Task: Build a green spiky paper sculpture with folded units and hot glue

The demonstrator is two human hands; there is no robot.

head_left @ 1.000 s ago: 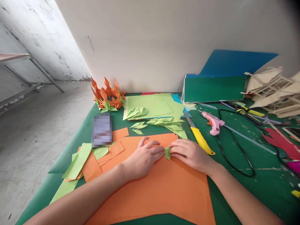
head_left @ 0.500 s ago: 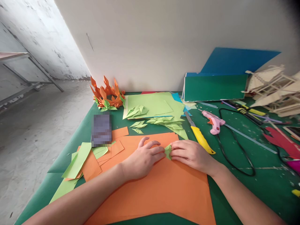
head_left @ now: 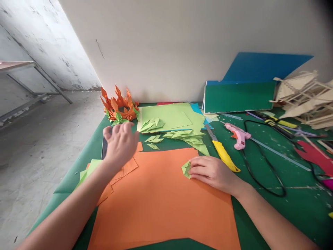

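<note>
My right hand (head_left: 212, 172) rests on the orange paper sheet (head_left: 161, 208), its fingers closed on a small folded green paper piece (head_left: 185, 170). Part of that piece is covered by the fingertips. My left hand (head_left: 121, 144) is in the air over the dark phone (head_left: 104, 146), fingers apart and slightly bent, nothing seen in it. The hand hides most of the phone. Below it lie small orange paper pieces (head_left: 130, 166) and green paper slips (head_left: 90, 169). Folded green paper leaves (head_left: 153, 139) lie beyond the orange sheet.
An orange and green folded-paper crown (head_left: 119, 107) stands at the back left. Green sheets (head_left: 166, 113) lie at the back. To the right are a yellow utility knife (head_left: 222, 152), a pink glue gun (head_left: 238, 135) with its black cord, a green board (head_left: 239, 97) and a wooden model (head_left: 309, 100).
My left hand has let go of the folded green piece and moved left and away, up over the phone. My right hand stays in place with the piece.
</note>
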